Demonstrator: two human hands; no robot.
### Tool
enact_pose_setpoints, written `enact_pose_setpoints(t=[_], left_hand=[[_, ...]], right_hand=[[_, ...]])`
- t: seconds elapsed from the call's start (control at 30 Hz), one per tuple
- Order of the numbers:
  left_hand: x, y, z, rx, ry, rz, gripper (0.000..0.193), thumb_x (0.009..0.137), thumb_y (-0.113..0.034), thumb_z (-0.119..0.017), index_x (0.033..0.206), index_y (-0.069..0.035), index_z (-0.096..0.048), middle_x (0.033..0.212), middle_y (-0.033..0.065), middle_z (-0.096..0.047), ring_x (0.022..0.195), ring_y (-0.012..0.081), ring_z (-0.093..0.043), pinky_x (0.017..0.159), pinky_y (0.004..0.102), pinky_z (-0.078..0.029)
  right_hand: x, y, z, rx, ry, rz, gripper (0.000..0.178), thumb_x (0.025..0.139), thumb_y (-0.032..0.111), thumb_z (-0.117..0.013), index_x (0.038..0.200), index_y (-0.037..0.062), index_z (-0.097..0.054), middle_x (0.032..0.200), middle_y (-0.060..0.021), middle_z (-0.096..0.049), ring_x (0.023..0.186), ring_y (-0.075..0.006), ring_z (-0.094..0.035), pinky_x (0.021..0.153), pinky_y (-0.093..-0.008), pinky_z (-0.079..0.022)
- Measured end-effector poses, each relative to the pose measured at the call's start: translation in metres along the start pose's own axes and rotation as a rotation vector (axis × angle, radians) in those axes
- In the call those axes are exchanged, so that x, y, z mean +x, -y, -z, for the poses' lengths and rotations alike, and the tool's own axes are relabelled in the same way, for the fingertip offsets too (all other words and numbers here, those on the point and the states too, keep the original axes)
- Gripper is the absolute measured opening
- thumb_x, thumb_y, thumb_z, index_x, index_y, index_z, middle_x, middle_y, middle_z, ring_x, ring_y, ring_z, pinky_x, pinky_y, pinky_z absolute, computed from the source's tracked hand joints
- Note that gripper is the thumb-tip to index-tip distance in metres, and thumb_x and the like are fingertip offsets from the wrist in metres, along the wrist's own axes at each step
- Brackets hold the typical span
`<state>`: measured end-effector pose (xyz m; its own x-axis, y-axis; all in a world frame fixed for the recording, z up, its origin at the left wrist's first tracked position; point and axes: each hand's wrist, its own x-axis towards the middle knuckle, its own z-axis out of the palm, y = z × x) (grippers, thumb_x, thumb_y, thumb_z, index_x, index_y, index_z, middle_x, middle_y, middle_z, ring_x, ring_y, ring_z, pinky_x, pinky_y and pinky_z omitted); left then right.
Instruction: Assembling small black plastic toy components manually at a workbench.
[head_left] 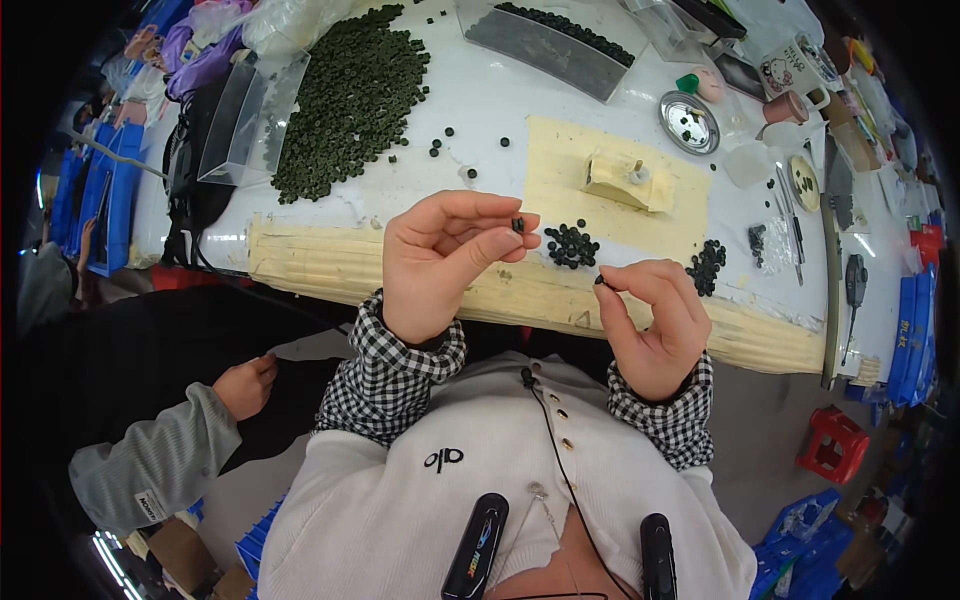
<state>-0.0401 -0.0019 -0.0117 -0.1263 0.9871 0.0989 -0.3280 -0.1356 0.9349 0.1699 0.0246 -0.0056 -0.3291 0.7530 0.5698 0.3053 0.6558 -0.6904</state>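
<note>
black devices point(477, 545) hang nearest; at twelve o'clock from them, left hand point(432, 262) pinches small dark piece point(517, 225), and right hand point(663, 328) pinches black bit point(601, 281), at four o'clock from that piece. i would advise light pinch, careful alignment.

I log dark olive green for the heap of parts point(345, 110), black for the round bits in the middle cluster point(572, 246) and the right cluster point(706, 268), and near-black for the left-held piece point(518, 225) and the right-held piece point(600, 281), all over a white tabletop point(480, 100). Pale yellow reads on my feed for the edge tape point(520, 290), the flat sheet point(552, 160) and the block point(620, 183). I note black-and-white gingham on the cuffs point(665, 415), plain off-white on the sweater point(350, 520), grey on the neighbour's sleeve point(165, 460); farther out, a red stool point(836, 442), blue bins point(908, 340), a purple bag point(208, 65) and a dusty-pink cup point(784, 108).
</note>
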Motion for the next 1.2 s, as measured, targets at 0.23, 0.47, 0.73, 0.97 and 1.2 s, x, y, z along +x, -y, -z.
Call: enact_pose_setpoints(t=[0.23, 0.47, 0.73, 0.97, 1.2], left_hand=[[-0.0016, 0.0026, -0.0058, -0.060, 0.057, 0.010, 0.019, 0.087, 0.003, -0.062, 0.105, 0.005, -0.059, 0.099, 0.0208, -0.068, 0.087, 0.0233, -0.069, 0.075, 0.0281, -0.058], [-0.0029, -0.0018, -0.0076, -0.039, 0.076, 0.005, 0.018, 0.086, 0.004, -0.061, 0.105, 0.005, -0.060, 0.099, 0.0209, -0.068, 0.087, 0.0241, -0.069, 0.076, 0.0288, -0.058], [-0.0040, -0.0042, -0.0082, -0.022, 0.084, 0.004, 0.018, 0.086, 0.005, -0.061, 0.104, 0.006, -0.060, 0.099, 0.0210, -0.068, 0.088, 0.0245, -0.069, 0.077, 0.0293, -0.058], [-0.0049, -0.0060, -0.0074, -0.009, 0.088, 0.005, 0.019, 0.086, 0.007, -0.060, 0.104, 0.006, -0.060, 0.099, 0.0214, -0.067, 0.088, 0.0246, -0.069, 0.078, 0.0295, -0.058], [-0.0054, -0.0046, -0.0076, -0.020, 0.081, 0.000, 0.019, 0.085, 0.007, -0.060, 0.104, 0.006, -0.060, 0.099, 0.0217, -0.067, 0.088, 0.0246, -0.069, 0.078, 0.0297, -0.058]], right_hand=[[-0.0024, -0.0004, -0.0004, 0.007, -0.018, -0.014, 0.023, 0.071, -0.006, -0.074, 0.092, -0.0015, -0.067, 0.082, -0.0113, -0.064, 0.071, -0.0211, -0.063, 0.063, -0.0274, -0.050], [-0.0020, 0.0013, -0.0013, 0.003, -0.018, -0.010, 0.023, 0.070, -0.007, -0.074, 0.092, -0.0014, -0.068, 0.082, -0.0113, -0.064, 0.071, -0.0208, -0.063, 0.063, -0.0272, -0.050], [-0.0016, 0.0028, -0.0012, -0.003, -0.019, 0.001, 0.023, 0.070, -0.008, -0.074, 0.092, -0.0016, -0.067, 0.082, -0.0114, -0.064, 0.071, -0.0208, -0.063, 0.063, -0.0273, -0.050], [-0.0008, 0.0041, -0.0018, -0.005, -0.011, 0.003, 0.023, 0.070, -0.008, -0.074, 0.092, -0.0019, -0.067, 0.082, -0.0116, -0.064, 0.071, -0.0211, -0.063, 0.063, -0.0275, -0.050], [-0.0015, 0.0041, -0.0017, -0.001, -0.003, -0.003, 0.023, 0.070, -0.008, -0.074, 0.092, -0.0019, -0.067, 0.082, -0.0116, -0.064, 0.071, -0.0212, -0.063, 0.064, -0.0274, -0.050]])
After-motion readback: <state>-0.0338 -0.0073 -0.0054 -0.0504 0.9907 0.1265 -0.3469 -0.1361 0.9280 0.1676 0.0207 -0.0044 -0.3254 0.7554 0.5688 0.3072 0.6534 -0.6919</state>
